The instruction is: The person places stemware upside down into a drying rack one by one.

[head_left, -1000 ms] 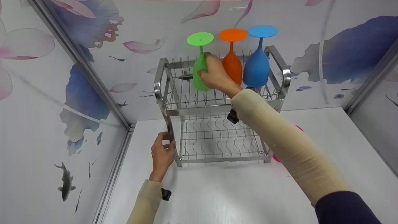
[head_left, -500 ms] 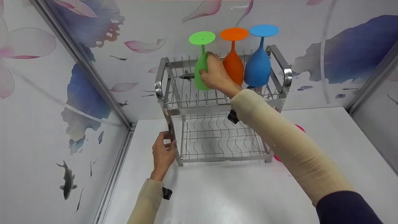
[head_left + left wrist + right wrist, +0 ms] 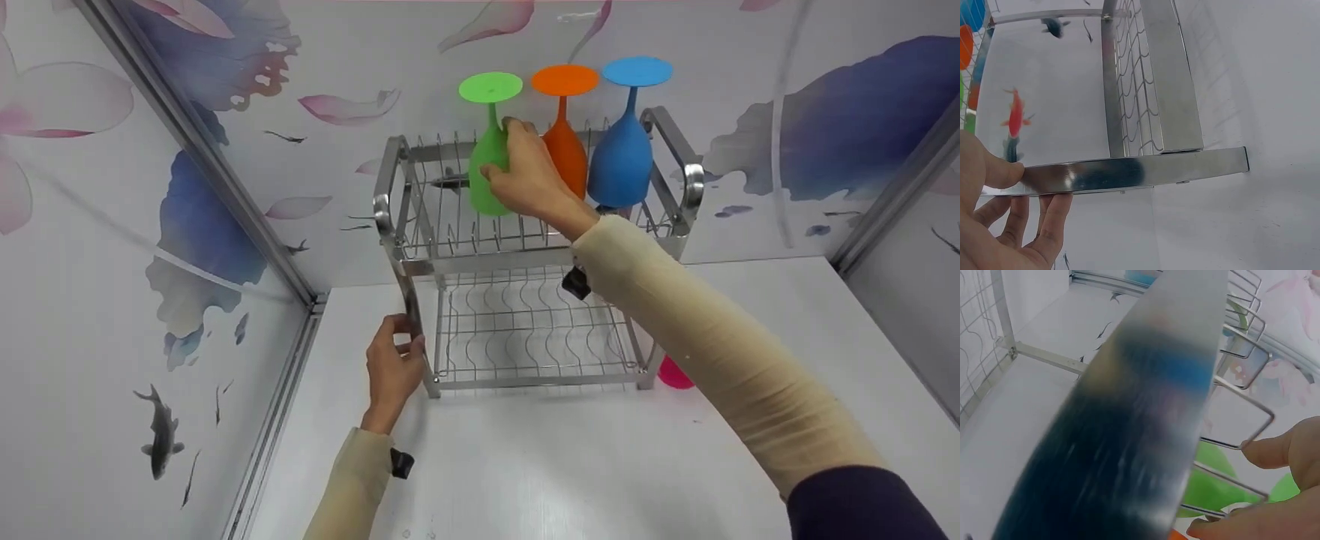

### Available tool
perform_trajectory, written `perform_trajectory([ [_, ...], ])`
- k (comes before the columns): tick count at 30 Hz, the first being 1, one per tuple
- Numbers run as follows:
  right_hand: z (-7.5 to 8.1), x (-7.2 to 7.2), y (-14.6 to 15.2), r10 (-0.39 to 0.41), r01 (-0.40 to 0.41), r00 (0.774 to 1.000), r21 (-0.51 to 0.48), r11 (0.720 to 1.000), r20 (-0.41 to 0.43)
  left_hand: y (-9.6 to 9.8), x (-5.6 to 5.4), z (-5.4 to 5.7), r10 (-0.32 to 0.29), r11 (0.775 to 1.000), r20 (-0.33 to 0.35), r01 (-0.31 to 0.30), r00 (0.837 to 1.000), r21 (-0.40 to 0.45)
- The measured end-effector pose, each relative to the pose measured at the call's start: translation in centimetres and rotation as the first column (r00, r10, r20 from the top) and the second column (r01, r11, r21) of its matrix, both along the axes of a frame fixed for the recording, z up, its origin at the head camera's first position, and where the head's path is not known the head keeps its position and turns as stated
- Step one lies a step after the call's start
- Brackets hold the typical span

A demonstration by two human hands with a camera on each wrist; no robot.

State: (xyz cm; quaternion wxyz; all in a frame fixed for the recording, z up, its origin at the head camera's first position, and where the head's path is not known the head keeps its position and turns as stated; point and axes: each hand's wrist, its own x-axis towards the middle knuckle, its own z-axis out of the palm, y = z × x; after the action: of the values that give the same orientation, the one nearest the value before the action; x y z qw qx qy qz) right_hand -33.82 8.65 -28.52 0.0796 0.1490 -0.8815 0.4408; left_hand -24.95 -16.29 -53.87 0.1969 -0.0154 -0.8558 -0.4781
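The green glass (image 3: 486,197) is upside down on the upper tier of the rack (image 3: 495,261), foot on top, bowl down among the wires. Your right hand (image 3: 534,176) is at its right side, the thumb passing in front of the bowl in the head view and the index fingertip near the stem. Those fingers are apart — in the right wrist view a pale strip shows between your thumb and the green, beside the bent wire ends. Whether a hidden fingertip touches the bowl, you cannot tell from here.

Just right of the green glass is the orange glass (image 3: 568,150), also inverted and partly covered by your hand. The blue glass (image 3: 621,166) comes next, mouth down, its foot level with the others and nearest the rack's right handle.

Your left hand (image 3: 394,371) holds the rack's left front post (image 3: 1106,173) — thumb on one face, fingers clamped against the other. Below, the lower tier (image 3: 536,330) is a grid of wavy wires.

The rack stands on the white surface (image 3: 525,457). Near its right front foot lies a pink thing (image 3: 675,373), partly hidden by your right sleeve (image 3: 697,330). Behind, the wall (image 3: 375,45) carries printed petals and blue leaves.
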Motion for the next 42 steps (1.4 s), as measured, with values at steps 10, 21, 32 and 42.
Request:
perform_trajectory([
  [10, 0.2, 3.4, 2.3, 0.031, -0.03, 0.999, 0.018, 0.999, -0.04, 0.2, 0.0, -0.1, -0.003, 1.0, 0.003, 0.003, 1.0, 0.002],
  [21, -0.7, 6.6, 6.9, 0.048, -0.053, 0.991, -0.036, 0.998, -0.128, 0.1, 0.1, 0.1, 0.007, 1.0, 0.034, -0.007, 0.999, -0.006],
  [32, -2.4, 8.8, 12.7, 0.002, -0.016, 0.984, -0.076, 0.997, -0.18, 0.0, 0.0, 0.2, -0.005, 1.0, 0.021, 0.005, 1.0, -0.016],
  [42, -4.4, 10.5, 17.1, -0.074, 0.062, 0.985, -0.081, 0.995, -0.156, 0.0, 0.1, 0.1, -0.005, 1.0, 0.023, 0.006, 1.0, -0.015],
])
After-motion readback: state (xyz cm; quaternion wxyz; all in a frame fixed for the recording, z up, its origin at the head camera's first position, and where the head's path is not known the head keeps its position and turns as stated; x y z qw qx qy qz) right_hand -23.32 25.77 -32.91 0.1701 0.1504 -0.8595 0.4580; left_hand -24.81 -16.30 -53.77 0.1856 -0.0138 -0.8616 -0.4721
